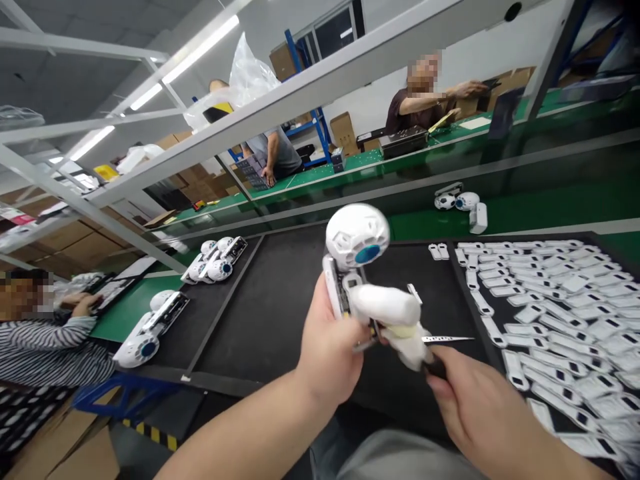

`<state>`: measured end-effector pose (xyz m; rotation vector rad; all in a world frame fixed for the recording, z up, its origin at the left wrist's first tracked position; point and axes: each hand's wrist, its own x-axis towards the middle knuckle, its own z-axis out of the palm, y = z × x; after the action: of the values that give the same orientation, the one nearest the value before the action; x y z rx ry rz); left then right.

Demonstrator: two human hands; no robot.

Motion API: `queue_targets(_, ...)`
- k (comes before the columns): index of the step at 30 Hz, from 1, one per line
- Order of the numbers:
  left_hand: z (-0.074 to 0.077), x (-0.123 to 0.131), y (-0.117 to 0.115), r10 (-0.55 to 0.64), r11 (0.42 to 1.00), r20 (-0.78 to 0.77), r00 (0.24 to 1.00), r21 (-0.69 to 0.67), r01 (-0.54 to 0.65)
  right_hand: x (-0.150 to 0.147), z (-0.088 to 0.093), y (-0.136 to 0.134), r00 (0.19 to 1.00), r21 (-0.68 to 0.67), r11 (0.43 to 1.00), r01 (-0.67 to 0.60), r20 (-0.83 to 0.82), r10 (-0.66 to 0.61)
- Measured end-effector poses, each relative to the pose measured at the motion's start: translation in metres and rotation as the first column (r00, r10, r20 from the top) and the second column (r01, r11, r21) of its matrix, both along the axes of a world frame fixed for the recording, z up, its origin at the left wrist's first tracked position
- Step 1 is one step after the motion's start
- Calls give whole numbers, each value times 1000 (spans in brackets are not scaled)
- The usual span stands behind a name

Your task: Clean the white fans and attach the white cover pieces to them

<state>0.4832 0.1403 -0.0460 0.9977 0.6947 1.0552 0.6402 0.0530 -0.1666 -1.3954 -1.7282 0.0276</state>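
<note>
My left hand (333, 347) is closed around a white camera unit (357, 237) with a round head and a blue lens. Some dark inner parts show along the open side of its body. A blurred white rounded piece (387, 303) sits in front of the unit, and I cannot tell whether it is part of it. My right hand (467, 393) grips a dark-handled tool (436, 365) close to the unit's lower end. A thin pointed strip (447, 339) with dark spots sticks out just above those fingers.
Many white plastic covers (565, 327) lie in rows on the black mat at right. More camera units (217, 260) stand at left, with another group (465, 203) on the green bench behind. A white frame bar (300, 100) crosses overhead. Co-workers sit left and behind.
</note>
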Motion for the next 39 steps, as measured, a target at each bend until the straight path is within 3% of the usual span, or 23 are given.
queue_targets(2,-3,-2,2,-12,1000,7,1000,-16,12,6,1,-3,998,61,997,-52,36,50)
queue_targets(5,-9,-6,4,-17,996,0,1000,-82,17,21,7,-6,1000,95,995,-15,-4,16)
queue_targets(8,-12,-8,-1,-80,982,-110,991,-179,59,31,25,2,998,121,992,44,-38,-40)
queue_targets(11,-15,-7,-10,-203,951,-176,963,-270,151,31,51,26,989,161,984,78,111,-97)
queue_targets(13,-17,-8,-15,-278,928,-164,947,-300,220,30,65,47,971,81,987,137,188,-150)
queue_targets(16,-20,-13,-20,-362,902,-122,924,-296,314,33,76,68,971,-172,961,215,143,-192)
queue_targets(18,-20,-18,-21,-393,898,-100,914,-255,358,34,74,67,985,-252,953,168,10,-171)
queue_targets(20,-19,-21,-21,-367,915,-85,926,-215,343,32,64,54,983,-205,976,78,-149,-110)
queue_targets(22,-18,-22,-19,-270,950,-81,960,-182,252,26,48,33,976,-121,992,-29,-219,2)
queue_targets(25,-18,-20,-14,-110,986,-95,989,-133,97,16,24,5,985,-24,991,-135,-115,131)
queue_targets(29,-18,-16,-10,-46,998,-75,996,-50,42,6,6,-9,987,-49,987,-155,-55,152)
queue_targets(39,-20,-9,-4,-7,1000,-70,998,20,9,9,10,-2,988,-160,977,-143,-76,132)
